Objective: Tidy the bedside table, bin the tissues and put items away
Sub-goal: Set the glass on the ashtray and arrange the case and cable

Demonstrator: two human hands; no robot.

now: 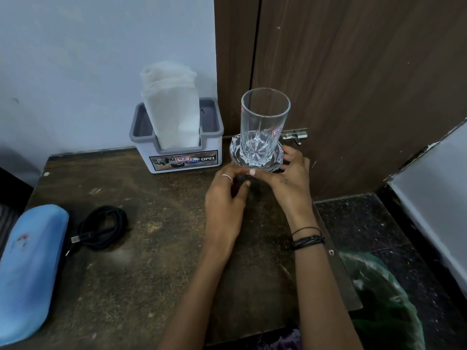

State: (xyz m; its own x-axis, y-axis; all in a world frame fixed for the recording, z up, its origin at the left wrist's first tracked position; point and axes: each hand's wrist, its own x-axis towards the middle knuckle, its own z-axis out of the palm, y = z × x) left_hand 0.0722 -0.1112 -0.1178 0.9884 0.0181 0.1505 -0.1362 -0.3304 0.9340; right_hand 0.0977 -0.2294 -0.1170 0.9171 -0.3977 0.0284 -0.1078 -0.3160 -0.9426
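A clear cut-glass tumbler (264,122) stands upright on a round glass coaster (235,152) at the back right of the dark wooden bedside table (156,248). My right hand (290,183) grips the coaster's right and front rim. My left hand (225,205) touches the coaster's front-left edge with thumb and finger. A grey and white holder (182,160) with folded white tissues (174,109) stands just left of the glass against the wall.
A coiled black cable (103,227) and a blue spectacle case (30,269) lie at the table's left. A bin lined with a green bag (384,294) sits on the floor to the right. A brown door (353,84) with a metal latch stands behind the glass.
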